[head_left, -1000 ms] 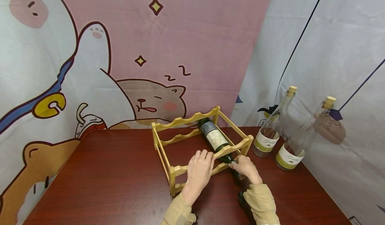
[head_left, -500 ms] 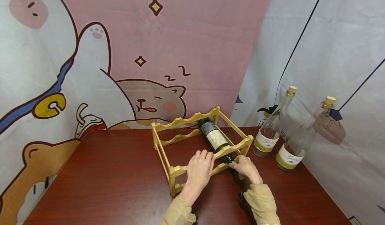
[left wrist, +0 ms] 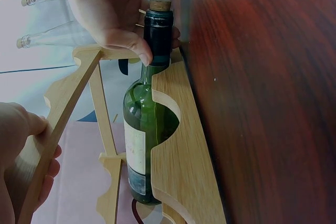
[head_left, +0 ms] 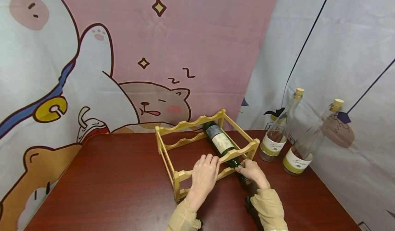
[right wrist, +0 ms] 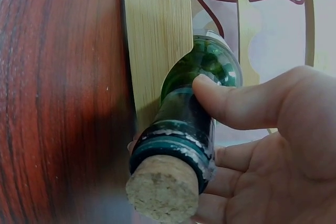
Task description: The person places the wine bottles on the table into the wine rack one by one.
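A green wine bottle (head_left: 223,143) with a pale label lies in the lower level of a light wooden wine rack (head_left: 177,181), at its right end. Its neck points toward the front and sticks out past the rack's lower front rail (left wrist: 186,150). A cork (right wrist: 164,188) closes its mouth. My right hand (head_left: 251,172) holds the bottle's neck, thumb on one side and fingers curled under the other, as the right wrist view shows. My left hand (head_left: 205,172) grips the rack's upper front rail (left wrist: 50,135), fingers wrapped over it.
Two clear corked bottles, a nearer one (head_left: 297,160) and a farther one (head_left: 273,143), stand upright on the table right of the rack. The dark red tabletop (head_left: 108,183) extends left of it. A printed cloth backdrop (head_left: 200,45) hangs behind and to the right.
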A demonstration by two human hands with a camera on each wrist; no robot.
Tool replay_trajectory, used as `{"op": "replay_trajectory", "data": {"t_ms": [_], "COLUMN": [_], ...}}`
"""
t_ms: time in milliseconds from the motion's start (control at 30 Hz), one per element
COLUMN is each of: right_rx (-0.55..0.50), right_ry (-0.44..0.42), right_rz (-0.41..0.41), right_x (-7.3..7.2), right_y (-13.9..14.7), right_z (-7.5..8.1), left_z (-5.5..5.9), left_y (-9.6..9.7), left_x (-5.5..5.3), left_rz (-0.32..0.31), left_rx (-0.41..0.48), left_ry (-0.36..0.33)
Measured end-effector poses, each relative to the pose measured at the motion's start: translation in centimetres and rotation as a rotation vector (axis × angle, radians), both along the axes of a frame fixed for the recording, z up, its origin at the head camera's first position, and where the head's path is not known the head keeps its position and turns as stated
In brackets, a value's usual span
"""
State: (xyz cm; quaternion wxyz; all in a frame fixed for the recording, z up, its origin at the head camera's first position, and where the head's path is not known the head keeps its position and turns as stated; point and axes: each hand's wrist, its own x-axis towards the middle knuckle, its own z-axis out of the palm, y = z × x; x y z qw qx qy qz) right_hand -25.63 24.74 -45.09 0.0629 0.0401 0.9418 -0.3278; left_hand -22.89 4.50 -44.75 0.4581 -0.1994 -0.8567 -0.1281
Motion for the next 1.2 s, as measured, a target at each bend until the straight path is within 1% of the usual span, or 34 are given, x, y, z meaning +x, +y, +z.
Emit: {"op": "replay_trajectory", "data": {"t_ms": [233,467,667,1200], "right_rx": [0.005,-0.018,-0.021,0.042], "right_ry": [-0.007,-0.031,-0.015,0.016], "right_rz": [-0.004,-0.007,-0.001,0.002], "right_x": [-0.04,0.1,0.04,-0.04], "right_y": [0.05,0.11,0.15,0.07], "right_z": [-0.09,0.07,-0.13,-0.22], "left_z": [-0.02,0.01,-0.02,-0.01], "left_y": [0.0,-0.01,0.05,0.07], "left_x": [0.02,0.06,0.0,-0.02], "left_rz": [0.004,0.008,0.008,0.005], "left_rx": [-0.003,-0.007,-0.007,-0.003], "left_ry": [-0.002,-0.011,-0.002,0.004]}}
